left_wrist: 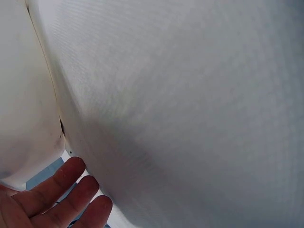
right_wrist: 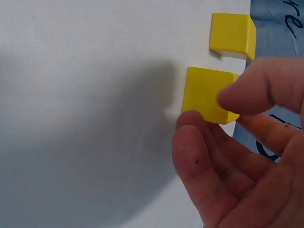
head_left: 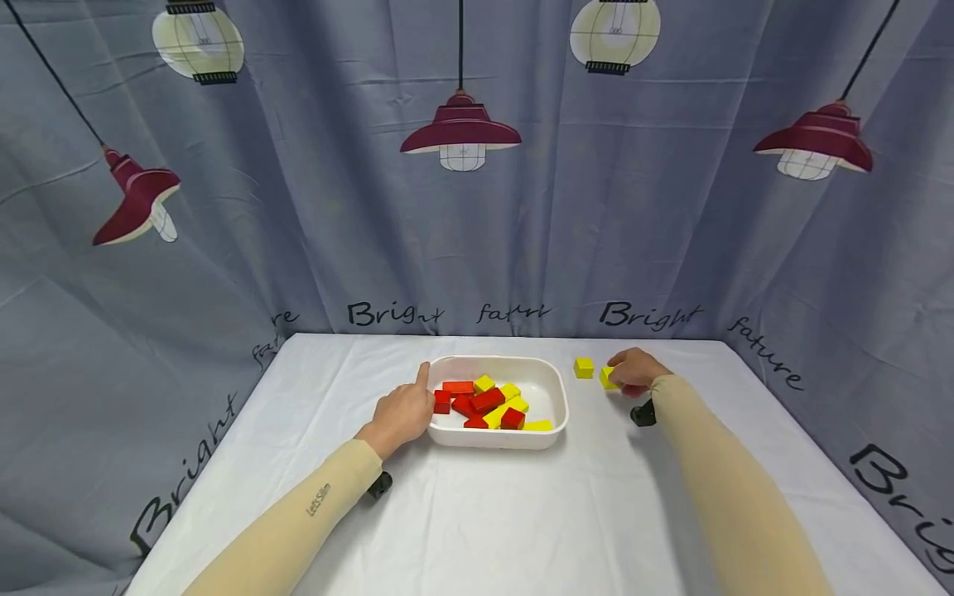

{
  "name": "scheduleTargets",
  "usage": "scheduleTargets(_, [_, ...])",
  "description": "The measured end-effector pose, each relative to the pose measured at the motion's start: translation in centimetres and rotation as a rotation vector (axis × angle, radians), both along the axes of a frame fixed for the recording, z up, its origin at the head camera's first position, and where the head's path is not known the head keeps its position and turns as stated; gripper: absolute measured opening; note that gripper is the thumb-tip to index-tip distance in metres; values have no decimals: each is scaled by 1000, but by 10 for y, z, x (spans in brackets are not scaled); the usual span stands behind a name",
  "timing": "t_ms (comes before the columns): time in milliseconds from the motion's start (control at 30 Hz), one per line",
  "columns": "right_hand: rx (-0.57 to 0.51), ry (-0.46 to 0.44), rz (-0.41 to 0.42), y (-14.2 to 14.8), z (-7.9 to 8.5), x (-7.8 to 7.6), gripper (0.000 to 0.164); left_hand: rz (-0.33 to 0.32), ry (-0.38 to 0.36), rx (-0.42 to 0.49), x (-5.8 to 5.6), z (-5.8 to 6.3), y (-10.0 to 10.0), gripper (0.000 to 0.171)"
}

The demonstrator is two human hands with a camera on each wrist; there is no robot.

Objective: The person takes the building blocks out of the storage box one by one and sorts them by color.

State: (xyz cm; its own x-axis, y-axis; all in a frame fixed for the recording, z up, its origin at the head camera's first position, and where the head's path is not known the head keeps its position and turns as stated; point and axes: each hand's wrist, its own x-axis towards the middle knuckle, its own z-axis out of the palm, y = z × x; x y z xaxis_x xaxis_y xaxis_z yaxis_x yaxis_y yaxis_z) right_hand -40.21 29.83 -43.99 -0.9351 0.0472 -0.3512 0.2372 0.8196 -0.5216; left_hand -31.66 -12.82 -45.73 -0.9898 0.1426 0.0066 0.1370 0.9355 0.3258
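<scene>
A white tray [head_left: 497, 440] holds several red blocks [head_left: 488, 401] and several yellow blocks [head_left: 516, 404], lying jumbled. My left hand [head_left: 402, 412] rests at the tray's left end, index finger stretched along the rim. In the left wrist view, three of its fingers [left_wrist: 64, 180] extend next to the tray's wall [left_wrist: 28, 95]. Right of the tray, my right hand [head_left: 635, 371] pinches a yellow cube [right_wrist: 204, 92], the thumb over its face and the other fingers curled beside and under it. Another yellow cube [head_left: 584, 368] sits close by on the cloth, nearer the tray.
A white cloth covers the table [head_left: 477, 513]. Behind it and along both sides hangs a grey-blue curtain [head_left: 335, 207] printed with lamps and lettering. Small black wrist cameras [head_left: 644, 413] sit at both sleeves.
</scene>
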Motion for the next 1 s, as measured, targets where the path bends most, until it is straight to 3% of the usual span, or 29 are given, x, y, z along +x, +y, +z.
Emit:
scheduleTargets(267, [19, 44, 2, -1, -11, -4, 57, -4, 4, 4, 1, 1, 0, 63])
scheduleTargets(733, [101, 165, 10, -14, -12, -7, 54, 6, -7, 3, 1, 0, 1, 63])
scheduleTargets(1000, [106, 142, -2, -21, -15, -9, 58, 8, -1, 7, 1, -1, 1, 63])
